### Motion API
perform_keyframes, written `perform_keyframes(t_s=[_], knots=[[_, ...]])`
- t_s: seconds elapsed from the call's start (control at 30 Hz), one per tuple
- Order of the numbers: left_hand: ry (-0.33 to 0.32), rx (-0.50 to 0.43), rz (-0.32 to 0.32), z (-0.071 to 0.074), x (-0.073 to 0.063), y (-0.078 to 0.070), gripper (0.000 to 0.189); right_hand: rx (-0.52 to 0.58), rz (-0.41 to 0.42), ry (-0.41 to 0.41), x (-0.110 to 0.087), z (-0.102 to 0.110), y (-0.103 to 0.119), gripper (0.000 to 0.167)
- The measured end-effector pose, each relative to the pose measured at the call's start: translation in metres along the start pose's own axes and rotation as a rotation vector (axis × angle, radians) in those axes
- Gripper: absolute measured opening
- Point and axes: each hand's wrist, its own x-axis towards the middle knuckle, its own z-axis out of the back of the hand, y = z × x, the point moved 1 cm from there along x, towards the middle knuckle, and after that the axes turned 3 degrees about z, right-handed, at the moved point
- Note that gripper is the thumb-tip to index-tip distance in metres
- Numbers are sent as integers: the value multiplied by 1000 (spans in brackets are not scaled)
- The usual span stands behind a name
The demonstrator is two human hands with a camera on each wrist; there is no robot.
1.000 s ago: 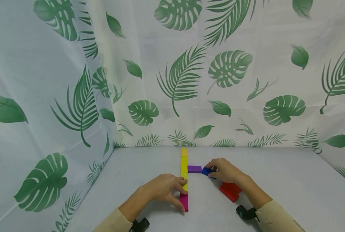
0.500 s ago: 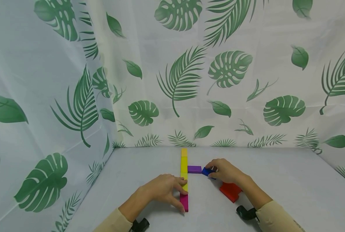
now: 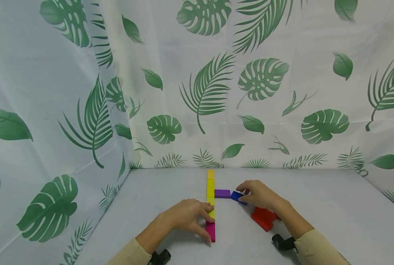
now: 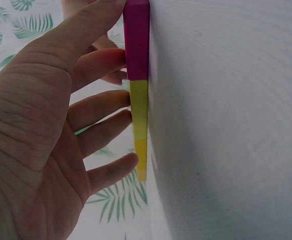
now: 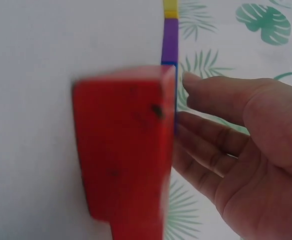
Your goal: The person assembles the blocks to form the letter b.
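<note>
A straight row of blocks runs away from me in the head view: a magenta block (image 3: pixel 210 232) nearest, yellow blocks (image 3: pixel 210 187) behind it, and an orange-yellow block (image 3: pixel 210 174) at the far end. My left hand (image 3: pixel 187 215) rests its fingertips on the row, thumb at the magenta block's near end. From the row's right side extends a purple block (image 3: pixel 222 194). A blue block (image 3: pixel 238 197) lies slightly angled at its right end. My right hand (image 3: pixel 261 194) is beside the blue block; its thumb (image 5: pixel 198 82) stands off the block in the right wrist view.
Red block pieces (image 3: pixel 263 219) lie below my right forearm, partly hidden by it; how many I cannot tell. Black wrist devices show near both sleeves (image 3: pixel 316 246). A leaf-patterned curtain (image 3: pixel 197 92) stands behind and left of the white table (image 3: pixel 170 184).
My right hand has loosened its pinch on the blue block and shifted slightly right, its fingers lifting a little. The left hand and the row of blocks have stayed put.
</note>
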Motion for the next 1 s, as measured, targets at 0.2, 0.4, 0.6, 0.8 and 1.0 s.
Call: perform_keyframes(t_s=[0.2,0.4,0.6,0.8,1.0], knots=[[-5,6,-4,0,0,-1,59,17,62,-17,-7,13,-5,37],[-5,7,-1,1,-1,-1,59,15,95,-24,-15,24,-9,38],[-6,7,-7,1,-1,-1,59,15,131,-29,-22,32,-17,37],[3,1,9,2,-2,-2,59,24,147,-17,-31,39,-22,39],[1,1,6,1,-1,-2,59,58,173,19,-39,44,-29,40]])
